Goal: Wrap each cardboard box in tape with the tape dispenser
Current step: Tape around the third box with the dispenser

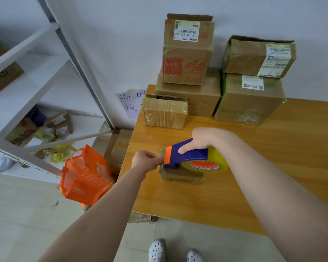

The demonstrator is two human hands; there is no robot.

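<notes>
Views: one, worn on the head.
Position: set above and behind both hands, on the wearer's side of the table [273,167].
Facing: turned forward and steeply down; the left hand [144,161] and right hand [203,138] are held near mid-frame.
Nearness: close; both forearms are seen running up from the lower edge to the hands.
Reach: wide-angle; the wall [121,44] beyond the hands, the shelving [27,82] left of the left hand and the shoes [157,250] behind the hands are all taken in.

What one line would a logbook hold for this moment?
step: taping small box | right hand: grips tape dispenser on box | left hand: pinches box's left edge | surface: wooden table
</notes>
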